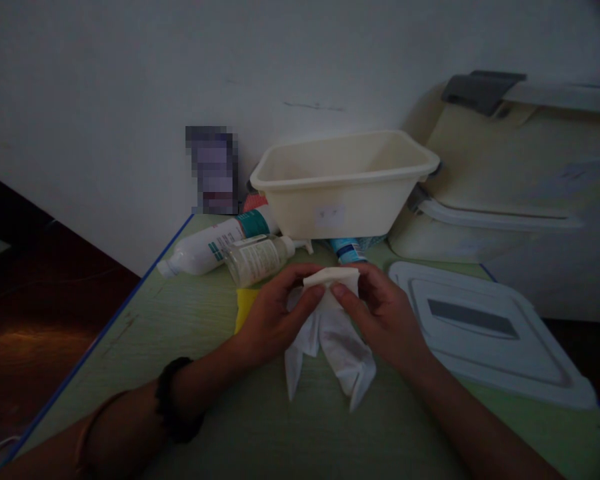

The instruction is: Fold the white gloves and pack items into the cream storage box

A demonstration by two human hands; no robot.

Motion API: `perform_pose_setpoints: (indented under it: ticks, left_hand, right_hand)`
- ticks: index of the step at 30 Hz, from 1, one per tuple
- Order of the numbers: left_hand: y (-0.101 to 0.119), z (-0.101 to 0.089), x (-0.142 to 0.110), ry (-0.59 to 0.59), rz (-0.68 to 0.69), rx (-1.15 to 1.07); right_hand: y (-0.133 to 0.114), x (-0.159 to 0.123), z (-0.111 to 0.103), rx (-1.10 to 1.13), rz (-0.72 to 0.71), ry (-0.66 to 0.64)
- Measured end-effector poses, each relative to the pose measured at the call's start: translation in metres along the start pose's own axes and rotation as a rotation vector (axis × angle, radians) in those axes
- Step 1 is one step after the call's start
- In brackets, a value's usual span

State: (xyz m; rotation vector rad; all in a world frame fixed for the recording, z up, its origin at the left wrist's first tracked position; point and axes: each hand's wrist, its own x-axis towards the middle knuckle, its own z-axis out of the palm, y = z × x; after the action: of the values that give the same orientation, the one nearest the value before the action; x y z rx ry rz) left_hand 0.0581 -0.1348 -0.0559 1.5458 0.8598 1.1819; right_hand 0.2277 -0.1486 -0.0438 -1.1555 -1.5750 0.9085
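Observation:
A thin white cloth or wipe (343, 333) is pinched between both hands above the green table, its upper edge folded over and its loose ends hanging down. My left hand (280, 310) grips the left side, thumb in front and fingers behind. On the right side, my right hand (383, 313) holds it the same way, the two thumbs nearly meeting. Something flat and yellow (245, 308) lies partly hidden behind my left hand. Just beyond the hands lie a clear pump bottle (260, 259) and a blue packet or tube (349, 251).
A white bottle with a green label (220, 240) lies on its side. Behind stands a cream bin (340, 207) against the wall. Stacked lidded storage boxes (510, 160) fill the back right, and a pale lid (495, 360) lies flat on the green table (180, 340). A pixelated upright object (214, 170) leans at the back.

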Motion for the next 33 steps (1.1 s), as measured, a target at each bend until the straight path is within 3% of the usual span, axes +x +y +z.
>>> perform_pose_setpoints:
  ticks: [7,12,17,21,25,33]
  left_hand:
    - [0.006,0.004,0.005,0.032,-0.143,-0.324]
    - [0.008,0.004,0.006,0.011,-0.181,-0.375]
    - [0.005,0.003,0.009,0.170,-0.297,-0.453]
    - [-0.001,0.002,0.013,0.269,-0.288,-0.552]
    - [-0.004,0.000,0.014,0.227,-0.273,-0.551]
    - [0.002,-0.002,0.011,0.036,-0.393,-0.353]
  right_hand:
    - [-0.003,0.003,0.003,0.201,0.143,-0.001]
    - [-0.008,0.006,0.004,0.288,0.209,0.040]
    - [-0.005,0.009,0.002,0.417,0.295,-0.007]
    - [-0.004,0.011,0.000,0.441,0.325,-0.020]
    - [-0.007,0.012,-0.001,0.440,0.325,0.041]
    - [-0.005,0.012,-0.005,0.448,0.296,0.128]
